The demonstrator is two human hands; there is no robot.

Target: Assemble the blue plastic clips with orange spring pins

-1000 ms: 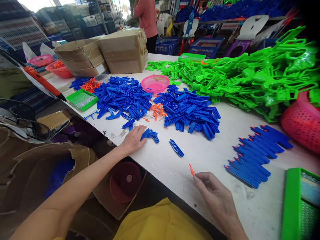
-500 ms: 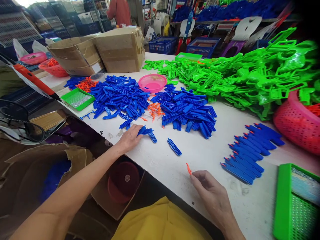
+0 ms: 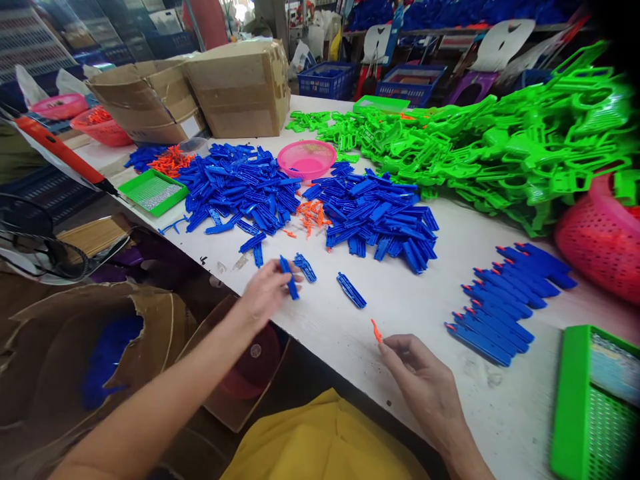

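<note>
My left hand (image 3: pixel 265 291) pinches a small blue plastic piece (image 3: pixel 289 278) just above the white table (image 3: pixel 400 313). Another blue piece (image 3: pixel 305 267) lies right beside it, and a third (image 3: pixel 351 290) a little further right. My right hand (image 3: pixel 425 387) holds a tiny orange pin (image 3: pixel 376 331) between thumb and fingertips near the table's front edge. Two heaps of blue pieces (image 3: pixel 380 217) with loose orange pins (image 3: pixel 311 215) between them lie beyond. A neat row of assembled blue pieces (image 3: pixel 505 303) sits to the right.
A pink bowl (image 3: pixel 307 159) stands behind the blue heaps. Green plastic frames (image 3: pixel 500 153) pile up at the back right by a red basket (image 3: pixel 600 247). Green trays (image 3: pixel 595 407) (image 3: pixel 153 191), cardboard boxes (image 3: pixel 235 93), and an open carton (image 3: pixel 100 347) below the table edge.
My left hand has picked one blue piece out of the small cluster and lifted it toward me. My right hand with the orange pin has barely moved.
</note>
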